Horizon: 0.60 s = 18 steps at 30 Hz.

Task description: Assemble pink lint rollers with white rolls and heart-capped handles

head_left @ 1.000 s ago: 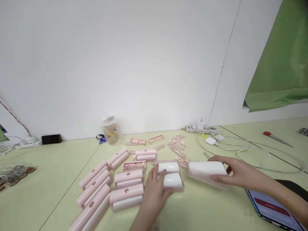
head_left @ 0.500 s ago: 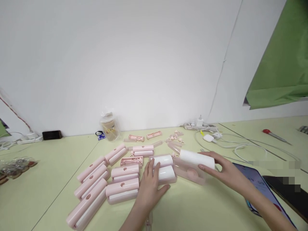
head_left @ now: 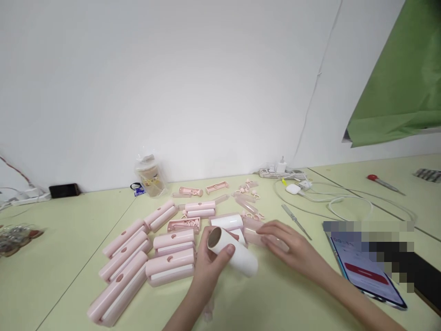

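Note:
My left hand (head_left: 206,266) is closed around a white paper roll (head_left: 239,257), tilted with its open cardboard core toward the upper left. My right hand (head_left: 287,243) is at a translucent pink case (head_left: 251,235), its thumb and fingers curled on it. Just behind the held roll, another white roll (head_left: 226,222) lies in a pink case, and a second one is partly hidden by my left hand. Left of these, several assembled pink roller cases (head_left: 174,266) with white rolls inside lie in slanting rows.
Small pink parts (head_left: 246,189) and pink covers (head_left: 217,187) lie toward the wall. A craft knife (head_left: 296,221), white cables (head_left: 330,198), a power strip (head_left: 282,174) and a lit phone (head_left: 365,266) are on the right. A bagged cup (head_left: 150,177) stands at the back left.
The white roll has passed from my right hand to my left, which has lifted off the cased rolls. My right hand has moved left onto the translucent case. The view has shifted slightly.

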Available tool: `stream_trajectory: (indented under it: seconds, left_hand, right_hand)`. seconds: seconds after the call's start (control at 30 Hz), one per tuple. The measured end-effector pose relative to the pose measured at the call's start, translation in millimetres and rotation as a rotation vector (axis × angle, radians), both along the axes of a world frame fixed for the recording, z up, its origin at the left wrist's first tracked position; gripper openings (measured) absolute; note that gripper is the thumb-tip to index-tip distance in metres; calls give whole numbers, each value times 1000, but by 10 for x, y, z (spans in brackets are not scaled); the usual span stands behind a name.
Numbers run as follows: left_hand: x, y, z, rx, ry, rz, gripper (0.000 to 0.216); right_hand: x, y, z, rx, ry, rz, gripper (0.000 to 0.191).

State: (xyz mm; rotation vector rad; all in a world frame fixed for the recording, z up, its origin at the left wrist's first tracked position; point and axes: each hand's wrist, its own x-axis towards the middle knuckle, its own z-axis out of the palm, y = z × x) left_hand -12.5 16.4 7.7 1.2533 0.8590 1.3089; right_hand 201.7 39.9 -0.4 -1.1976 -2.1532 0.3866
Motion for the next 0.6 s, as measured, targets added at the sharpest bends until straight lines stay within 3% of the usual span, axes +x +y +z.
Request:
stream_trajectory:
  seconds: [0.13, 0.27, 0.43, 0.53, 0.6]
  left_hand:
    - [39, -45, -51, 32, 311, -127, 27]
    - [108, -127, -146, 53, 520, -331, 33]
    - [130, -175, -202, 31, 548, -373, 65]
    - [128, -173, -228, 4, 525, -378, 79]
    - [125, -156, -253, 27, 511, -367, 80]
  right_hand:
    - [193, 387, 115, -87, -384, 85, 23]
    - [193, 561, 95, -131, -408, 158, 27]
    - [141, 415, 123, -110, -254, 89, 11]
    - [51, 208, 169, -142, 7, -28, 16]
    - [-45, 60, 172, -176, 117, -9, 19]
